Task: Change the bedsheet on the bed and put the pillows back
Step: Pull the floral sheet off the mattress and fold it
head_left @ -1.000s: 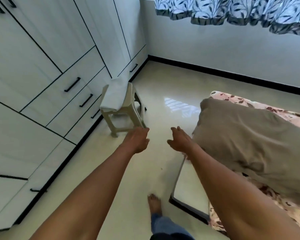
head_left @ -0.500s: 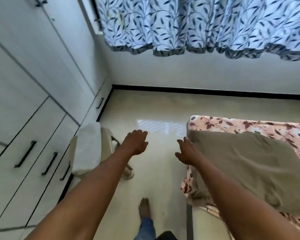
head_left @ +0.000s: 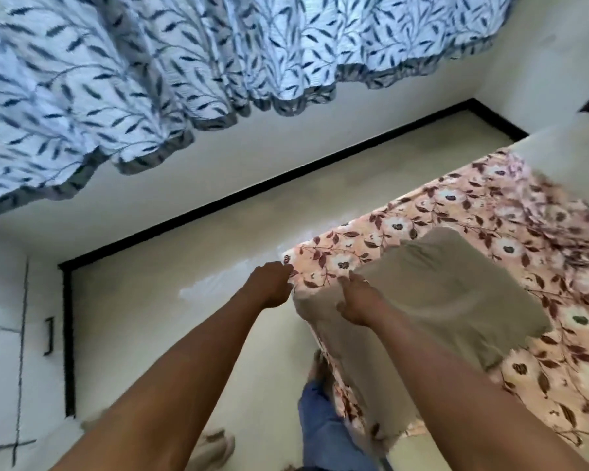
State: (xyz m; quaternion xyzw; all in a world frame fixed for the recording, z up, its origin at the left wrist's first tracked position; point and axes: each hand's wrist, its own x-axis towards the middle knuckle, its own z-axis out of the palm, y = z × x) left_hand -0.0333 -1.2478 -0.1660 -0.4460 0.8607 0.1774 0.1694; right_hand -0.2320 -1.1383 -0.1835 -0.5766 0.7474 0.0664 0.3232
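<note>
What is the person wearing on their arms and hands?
Nothing! The left arm and right arm are bare, with no sleeves showing. The left hand and right hand have no gloves, rings, watch or bracelets that I can see.

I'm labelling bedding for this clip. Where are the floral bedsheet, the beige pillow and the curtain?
floral bedsheet (head_left: 473, 202): head view, flat top surface.
beige pillow (head_left: 456, 294): head view, middle of top.
curtain (head_left: 150, 79): head view, a central fold.

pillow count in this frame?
1. A beige pillow lies on the floral bedsheet at the bed's near corner, overhanging the edge, next to the right hand. Others may be out of frame.
</note>
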